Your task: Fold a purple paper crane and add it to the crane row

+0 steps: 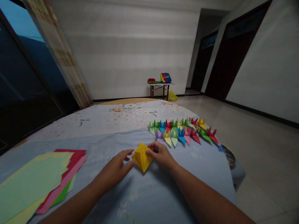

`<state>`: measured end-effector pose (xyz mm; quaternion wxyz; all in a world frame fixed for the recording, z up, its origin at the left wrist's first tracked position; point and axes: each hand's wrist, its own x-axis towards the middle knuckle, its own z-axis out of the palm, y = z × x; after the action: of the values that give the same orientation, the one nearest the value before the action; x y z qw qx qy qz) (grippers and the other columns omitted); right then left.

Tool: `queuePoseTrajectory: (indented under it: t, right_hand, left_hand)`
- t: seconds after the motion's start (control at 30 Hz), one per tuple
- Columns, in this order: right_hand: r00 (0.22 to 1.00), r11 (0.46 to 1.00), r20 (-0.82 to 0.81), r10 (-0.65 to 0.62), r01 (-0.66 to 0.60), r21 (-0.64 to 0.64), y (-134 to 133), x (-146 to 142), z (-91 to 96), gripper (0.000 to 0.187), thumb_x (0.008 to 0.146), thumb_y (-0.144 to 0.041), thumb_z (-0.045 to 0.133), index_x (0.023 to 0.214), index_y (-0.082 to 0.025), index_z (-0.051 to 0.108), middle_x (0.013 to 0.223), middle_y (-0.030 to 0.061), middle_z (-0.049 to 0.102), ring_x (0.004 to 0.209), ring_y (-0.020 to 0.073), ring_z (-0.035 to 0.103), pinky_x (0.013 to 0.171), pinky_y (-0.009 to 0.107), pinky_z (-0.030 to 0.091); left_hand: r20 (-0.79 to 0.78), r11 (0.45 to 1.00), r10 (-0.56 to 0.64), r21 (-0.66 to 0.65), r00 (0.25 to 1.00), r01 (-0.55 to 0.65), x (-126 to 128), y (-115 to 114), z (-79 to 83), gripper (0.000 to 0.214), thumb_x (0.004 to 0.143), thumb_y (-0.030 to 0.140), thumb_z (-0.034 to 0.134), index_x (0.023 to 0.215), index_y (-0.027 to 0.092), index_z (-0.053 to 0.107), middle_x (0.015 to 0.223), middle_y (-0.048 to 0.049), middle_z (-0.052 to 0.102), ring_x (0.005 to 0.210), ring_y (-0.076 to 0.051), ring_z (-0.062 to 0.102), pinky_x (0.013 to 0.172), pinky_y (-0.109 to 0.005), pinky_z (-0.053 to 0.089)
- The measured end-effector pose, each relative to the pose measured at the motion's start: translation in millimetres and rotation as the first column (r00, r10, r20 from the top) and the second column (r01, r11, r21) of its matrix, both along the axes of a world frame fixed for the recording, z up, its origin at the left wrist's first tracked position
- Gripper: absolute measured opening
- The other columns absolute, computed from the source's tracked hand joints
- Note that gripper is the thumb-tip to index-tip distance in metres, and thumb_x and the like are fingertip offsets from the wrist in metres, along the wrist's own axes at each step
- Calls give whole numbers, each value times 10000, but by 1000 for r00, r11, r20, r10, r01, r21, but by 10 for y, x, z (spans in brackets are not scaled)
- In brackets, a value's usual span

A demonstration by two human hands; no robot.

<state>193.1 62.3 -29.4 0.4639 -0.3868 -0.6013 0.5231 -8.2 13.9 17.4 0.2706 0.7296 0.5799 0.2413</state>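
A partly folded yellow paper (pixel 141 157) lies on the cloth-covered table (pixel 112 124), in front of me. My left hand (pixel 115 169) touches its left edge, fingers curled toward it. My right hand (pixel 161 155) pinches its upper right corner between thumb and fingers. Just beyond the right hand, several finished folded paper figures (pixel 183 130) in green, blue, red, pink, purple and yellow stand in two rows.
A stack of flat coloured paper sheets (pixel 37 180), light green on top with red and pink beneath, lies at the near left. The table's right edge (pixel 227 161) drops to a tiled floor. A small table (pixel 160 85) with a colourful box stands by the far wall.
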Motion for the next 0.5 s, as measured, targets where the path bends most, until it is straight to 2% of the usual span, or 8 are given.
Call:
queuePoseTrajectory:
  t: [0.1,0.2,0.27,0.37,0.5]
  right_hand:
    - [993,995,-105,56,-64,-76,-2,-12,10,330,650,-406,698,820,-168,545,664,-28,567,585,106,528,576,236,414]
    - [992,990,-80,94,-101,-98,-17,-11,24,318,645,-374,711,811,-163,540,621,-44,547,550,91,510,549,220,396]
    - [993,988,-11,114,-115,-103,-30,-2,24,268,659,-326,698,797,-163,537,600,-52,534,536,83,496,534,209,385]
    - [980,994,177,95,-86,-60,-53,15,21,173,681,-248,668,774,-160,553,614,-47,537,551,79,483,522,194,372]
    - [909,999,415,27,-42,26,-75,28,26,97,695,-190,636,771,-157,586,650,-34,551,580,82,473,522,191,350]
  left_hand:
    - [183,996,78,-56,980,-69,39,90,-44,561,745,479,517,1196,146,511,1114,-118,622,987,-250,600,798,-366,493]
    - [314,990,57,-142,948,-12,86,109,-57,479,756,467,521,1094,134,578,935,-80,683,885,-234,634,781,-352,492]
    - [378,983,35,-180,925,37,107,92,-81,421,767,461,528,1016,134,618,866,-64,698,821,-222,645,745,-329,495]
    - [439,980,20,-187,898,69,125,61,-145,395,766,449,546,975,127,637,839,-65,703,777,-216,647,701,-308,496]
    - [400,984,26,-172,916,47,136,72,-233,346,767,406,543,940,127,653,833,-69,703,772,-219,643,707,-321,490]
